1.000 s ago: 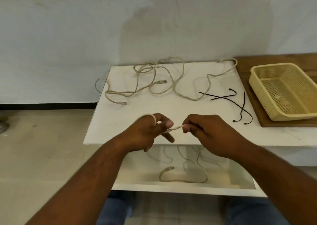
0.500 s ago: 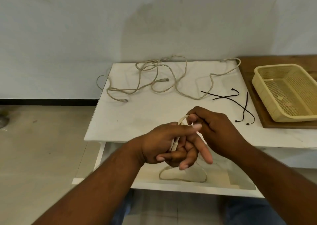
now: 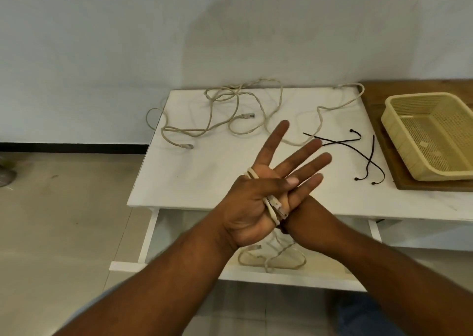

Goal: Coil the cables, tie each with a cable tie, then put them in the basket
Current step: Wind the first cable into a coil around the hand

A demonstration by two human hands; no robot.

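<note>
My left hand (image 3: 256,197) is raised palm-up over the table's front edge, its fingers straight and spread. A beige cable (image 3: 274,209) loops round that palm, and my thumb pins its plug end against the palm. The rest of this cable hangs down into the open drawer (image 3: 271,260). My right hand (image 3: 304,216) is behind the left one, its fingers hidden. More beige cable (image 3: 230,125) lies tangled at the back of the white table (image 3: 189,179). Black cable ties (image 3: 358,151) lie to the right. The yellow basket (image 3: 395,133) stands at far right.
The basket rests on a wooden board (image 3: 384,153) at the table's right end. The white drawer (image 3: 151,235) is pulled out under the tabletop toward me. A loop of cable hangs over the table's left edge. The wall runs close behind the table.
My left hand has opened and spread its fingers with the cable wound round the palm. My right hand has gone from pinching the cable in front to behind the left hand.
</note>
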